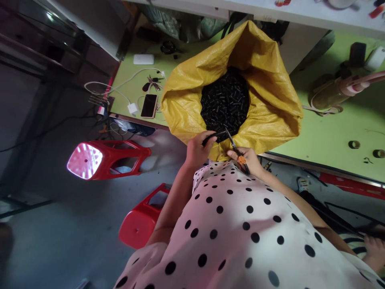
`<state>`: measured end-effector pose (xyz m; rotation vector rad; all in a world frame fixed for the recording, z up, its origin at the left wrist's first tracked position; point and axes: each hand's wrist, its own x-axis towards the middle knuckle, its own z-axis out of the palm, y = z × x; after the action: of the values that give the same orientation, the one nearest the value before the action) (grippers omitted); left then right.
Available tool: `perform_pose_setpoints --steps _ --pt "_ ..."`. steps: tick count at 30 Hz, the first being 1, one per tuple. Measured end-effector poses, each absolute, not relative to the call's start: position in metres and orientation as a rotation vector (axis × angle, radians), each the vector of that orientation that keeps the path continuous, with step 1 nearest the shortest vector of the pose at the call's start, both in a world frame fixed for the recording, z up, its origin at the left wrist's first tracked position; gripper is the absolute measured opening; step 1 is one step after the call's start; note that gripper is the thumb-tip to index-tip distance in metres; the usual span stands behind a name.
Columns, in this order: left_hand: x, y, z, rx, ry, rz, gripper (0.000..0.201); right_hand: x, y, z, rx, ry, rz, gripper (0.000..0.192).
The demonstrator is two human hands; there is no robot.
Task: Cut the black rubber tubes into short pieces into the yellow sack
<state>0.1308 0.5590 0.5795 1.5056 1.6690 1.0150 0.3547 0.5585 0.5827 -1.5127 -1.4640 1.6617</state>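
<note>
My left hand [197,149] is closed around a black ribbed piece [217,135] at the near rim of a yellow woven sack [183,96]. In my right hand [250,158] are scissors [234,145] with black and orange handles, their blades pointing up beside the tip of the black piece. Whether the blades touch it I cannot tell. Inside the open sack lies a heap of small black cylindrical pieces [225,102]. Part of the right hand's grip is hidden behind the handles.
A phone [149,106], keys [153,83], a white charger [132,108] and a white power bank [143,59] lie left of the sack on the green table [337,140]. A bottle [332,93] stands at right. Red stools [87,160] are on the floor at left. Another person's hand [374,249] shows at lower right.
</note>
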Motion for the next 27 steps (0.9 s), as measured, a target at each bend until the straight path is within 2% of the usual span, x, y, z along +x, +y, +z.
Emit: perform_pose_setpoints --steps 8,11,15,22,27 --pt "0.151 0.552 0.588 1.604 1.373 0.789 0.023 0.349 0.575 0.602 -1.439 -1.115 1.688 0.067" --pt "0.156 0.551 0.584 1.539 1.354 0.801 0.028 0.354 0.587 0.604 -1.465 -1.042 1.543 0.062" --pt "0.146 0.552 0.582 1.512 1.503 0.96 0.02 0.371 0.586 0.595 -1.486 -1.147 1.4 0.057" --pt "0.138 0.557 0.591 1.501 1.661 1.168 0.02 0.377 0.554 0.59 -1.475 -1.44 1.749 0.059" --pt "0.149 0.555 0.591 1.563 1.649 1.091 0.02 0.365 0.556 0.596 -1.481 -1.506 1.751 0.061"
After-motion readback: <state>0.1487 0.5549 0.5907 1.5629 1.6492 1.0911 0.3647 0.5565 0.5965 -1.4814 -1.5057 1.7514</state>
